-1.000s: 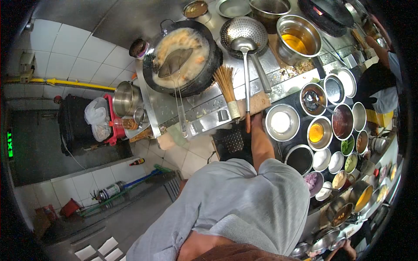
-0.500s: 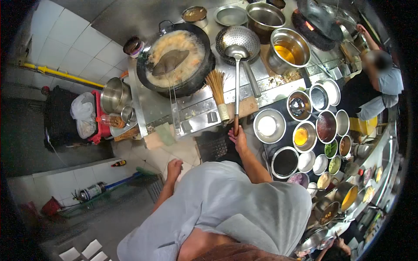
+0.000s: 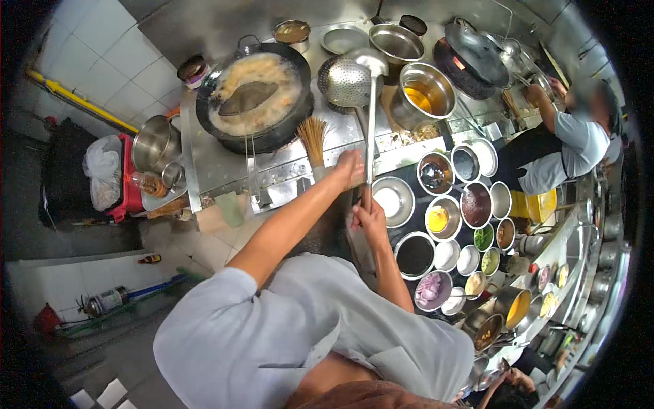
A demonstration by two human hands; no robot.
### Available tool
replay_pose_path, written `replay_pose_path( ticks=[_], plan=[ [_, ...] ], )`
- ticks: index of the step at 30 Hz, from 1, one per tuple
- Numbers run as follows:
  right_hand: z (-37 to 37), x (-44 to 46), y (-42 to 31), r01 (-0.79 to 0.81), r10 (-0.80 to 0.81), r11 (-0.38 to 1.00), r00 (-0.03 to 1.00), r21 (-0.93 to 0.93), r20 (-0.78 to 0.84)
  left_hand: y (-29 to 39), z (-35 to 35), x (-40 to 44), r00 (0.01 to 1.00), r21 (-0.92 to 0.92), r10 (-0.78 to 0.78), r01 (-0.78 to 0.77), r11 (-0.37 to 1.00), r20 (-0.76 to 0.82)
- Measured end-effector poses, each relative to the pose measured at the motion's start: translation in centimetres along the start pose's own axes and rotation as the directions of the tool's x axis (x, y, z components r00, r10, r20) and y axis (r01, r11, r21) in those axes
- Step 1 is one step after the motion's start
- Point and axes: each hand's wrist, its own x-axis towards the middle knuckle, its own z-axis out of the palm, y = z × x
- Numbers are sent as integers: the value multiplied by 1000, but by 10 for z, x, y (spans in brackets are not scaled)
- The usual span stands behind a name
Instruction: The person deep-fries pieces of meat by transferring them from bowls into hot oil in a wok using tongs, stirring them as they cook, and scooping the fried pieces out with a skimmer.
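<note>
Ladle (image 3: 371, 129): long steel shaft with a brown handle, gripped at the handle end; its bowl lies away from the person, overlapping the edge of the perforated strainer (image 3: 342, 83) in this view
Right hand (image 3: 371, 223): fingers wrapped round the ladle's brown handle, near the front edge of the steel tabletop (image 3: 211, 163)
Left hand (image 3: 349, 169): arm stretched forward, the hand just beside the ladle's shaft and near the brush (image 3: 313, 142); it is blurred, and I cannot tell whether its fingers hold anything
Brush: stiff straw-coloured bristles pointing away from the person, between the ladle and the wok
Wok (image 3: 293, 126): dark, at the left on the tabletop, with pale foaming liquid inside; a mesh skimmer (image 3: 246, 100) rests across it, handle over the rim toward the person
Deep pot (image 3: 407, 117): steel, right of the ladle, with amber liquid inside
Metal bowls: grouped on the right, among them a yellow-filled bowl (image 3: 455, 221), a dark-filled bowl (image 3: 415, 235) and one holding chopped purple pieces (image 3: 429, 290)
Another person (image 3: 579, 140): at the far right, in a light top and dark apron, hands near the pans there
Red tray (image 3: 127, 174): at the far left, beside a plastic bag (image 3: 102, 170)
</note>
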Motion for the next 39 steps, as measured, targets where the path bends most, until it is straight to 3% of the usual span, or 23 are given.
replay_pose_path(
  ticks=[2,3,5,8,12,16,20,22,24,27,29,30,32,33,36,38,39],
  plan=[
    [-13,-15,-1,47,-51,998,992,37,113,7,19,26,999,-111,9,-3,994,50],
    [-15,-18,-13,49,-53,998,993,33,109,9,23,39,997,-218,-62,72,973,51],
    [-14,-30,-39,51,-54,998,996,-40,-66,18,36,48,974,-352,-226,218,910,18],
    [-31,-24,-28,117,-128,986,987,-121,-95,28,47,57,949,-354,-308,313,881,71],
    [-40,-24,-26,76,-98,981,988,-181,-118,33,51,64,959,-532,-263,279,799,108],
    [-53,-23,-15,38,-76,964,988,-264,-137,56,9,47,949,-495,-255,314,810,184],
    [-59,-8,-13,35,-86,930,988,-365,-126,65,-5,-22,911,-376,-394,409,831,121],
    [-64,8,-4,151,-239,794,968,-589,-74,69,8,-66,962,19,-271,270,963,20],
    [-55,9,-15,132,-235,762,969,-634,-80,77,22,-96,975,76,-218,221,972,-39],
    [-47,6,-20,232,-365,640,931,-733,-24,102,32,-119,990,229,-136,138,963,-26],
    [-48,-16,-15,127,-354,500,933,-857,-68,127,37,-128,1000,312,-18,23,950,-19],
    [-51,-28,-12,138,-360,499,931,-856,-60,139,40,-133,1000,315,-7,13,949,-20],
    [-66,-49,-10,46,-414,355,903,-934,-113,161,42,-143,973,352,147,-77,933,-176],
    [-71,-55,-12,85,-448,355,890,-931,-90,171,38,-147,951,463,237,-122,878,-198],
    [-73,-60,-7,109,-469,404,877,-908,-103,186,23,-156,944,554,265,-117,824,-195],
    [-63,-52,-3,183,-422,634,896,-752,-138,188,32,-161,930,603,293,-106,790,-221],
    [-55,-46,-5,187,-406,675,902,-714,-147,185,35,-167,912,640,316,-80,764,-263]
  ],
)
